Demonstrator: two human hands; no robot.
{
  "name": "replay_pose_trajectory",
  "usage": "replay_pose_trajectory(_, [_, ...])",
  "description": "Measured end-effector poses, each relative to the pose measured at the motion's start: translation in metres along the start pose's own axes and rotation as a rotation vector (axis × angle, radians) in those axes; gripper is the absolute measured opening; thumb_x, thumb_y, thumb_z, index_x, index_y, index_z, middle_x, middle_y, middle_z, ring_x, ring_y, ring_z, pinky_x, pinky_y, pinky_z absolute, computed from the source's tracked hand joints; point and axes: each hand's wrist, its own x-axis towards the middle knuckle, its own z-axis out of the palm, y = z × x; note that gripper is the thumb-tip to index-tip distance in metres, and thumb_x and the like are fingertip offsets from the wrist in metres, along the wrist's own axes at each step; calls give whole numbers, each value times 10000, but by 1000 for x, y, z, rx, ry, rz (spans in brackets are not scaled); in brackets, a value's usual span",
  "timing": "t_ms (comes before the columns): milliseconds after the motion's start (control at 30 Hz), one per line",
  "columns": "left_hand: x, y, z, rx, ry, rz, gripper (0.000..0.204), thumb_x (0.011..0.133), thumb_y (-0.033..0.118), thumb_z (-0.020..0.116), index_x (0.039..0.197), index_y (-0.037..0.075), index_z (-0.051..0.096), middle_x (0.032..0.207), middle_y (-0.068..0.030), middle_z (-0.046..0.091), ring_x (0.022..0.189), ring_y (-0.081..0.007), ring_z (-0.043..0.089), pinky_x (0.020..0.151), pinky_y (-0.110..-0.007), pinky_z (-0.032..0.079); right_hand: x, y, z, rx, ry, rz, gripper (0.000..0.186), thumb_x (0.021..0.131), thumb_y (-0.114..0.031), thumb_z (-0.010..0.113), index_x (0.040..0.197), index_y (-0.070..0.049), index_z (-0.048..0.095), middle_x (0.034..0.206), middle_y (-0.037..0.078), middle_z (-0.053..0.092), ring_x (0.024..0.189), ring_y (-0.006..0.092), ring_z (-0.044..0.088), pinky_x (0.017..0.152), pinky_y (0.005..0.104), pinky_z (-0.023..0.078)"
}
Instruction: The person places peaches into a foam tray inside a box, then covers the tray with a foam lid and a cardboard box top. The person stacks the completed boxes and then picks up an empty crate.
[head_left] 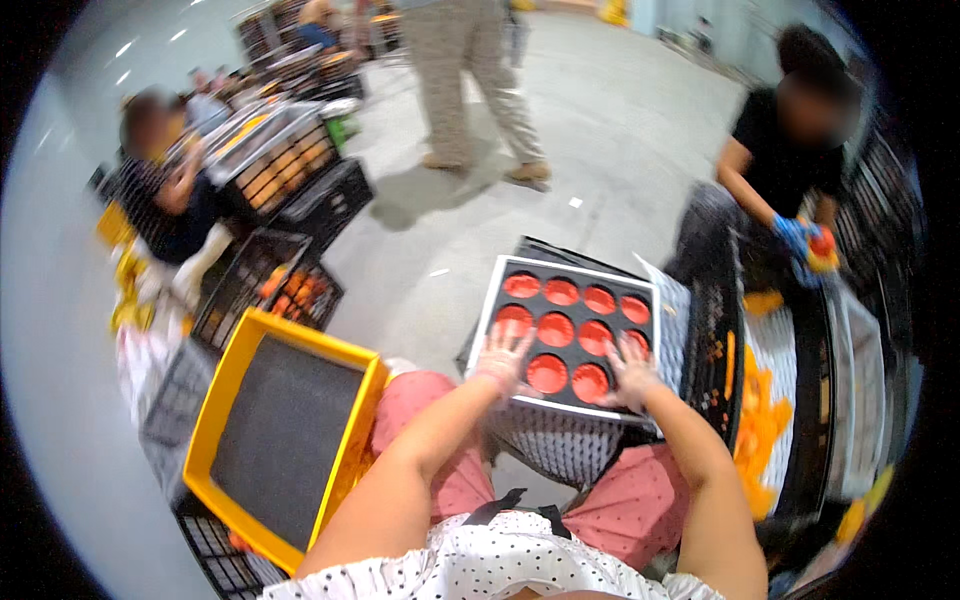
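Observation:
A white-rimmed box (491,310) with a black insert of several red fluted cups (546,373) rests in front of me on a dark crate lined with pale patterned padding (555,440). Both hands wear thin clear gloves. My left hand (502,358) lies on the box's lower left, fingers spread over the cups and insert. My right hand (628,370) is on its lower right, fingers likewise apart. Neither hand visibly grips anything. Left of my legs stands a yellow tray (367,400) with a dark grey lining.
Co-workers sit left (175,210) and right (760,140), the right one's blue-gloved hands (795,240) holding something red-yellow. A standing person's legs (450,110) are ahead on the grey floor (610,150). Crates of orange fruit (295,295) stand left; black crates with orange wrappings (760,420), right.

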Motion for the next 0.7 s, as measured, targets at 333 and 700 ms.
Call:
replay_pose_trajectory(333, [-124,19,7,-299,-45,95,822,758,397,684,1392,16,325,1381,-286,346,1182,-403,474,1002,-393,392,-12,-3,16,-79,-142,273,1171,638,-300,806,1490,-192,9,1520,236,64,1368,430,206,1076,432,316])
replay_pose_trajectory(700, [-302,-62,-52,77,602,-464,660,783,362,669,1260,-40,453,1062,-232,581,949,-361,596,828,-404,490,-49,-6,-12,229,189,223,862,727,-287,704,1442,-86,267,1490,223,205,1274,368,393,1038,362,362])
